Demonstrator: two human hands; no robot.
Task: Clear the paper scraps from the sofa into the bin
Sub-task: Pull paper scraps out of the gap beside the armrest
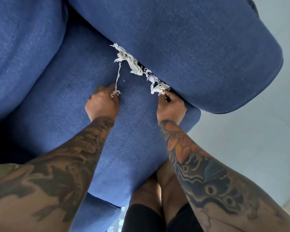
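White paper scraps [132, 61] lie in a ragged line along the crease between the blue sofa seat [84, 131] and its armrest [199, 47]. My left hand [103, 102] rests on the seat and pinches the lower end of one long thin strip [118, 74] that runs up to the pile. My right hand [171, 106] is at the crease's near end, its fingers pinching a clump of scraps [159, 88] there. No bin is in view.
The sofa backrest [23, 47] fills the left side. Pale floor [249, 139] lies to the right of the armrest. My bare legs and dark shorts [157, 216] stand against the seat's front edge.
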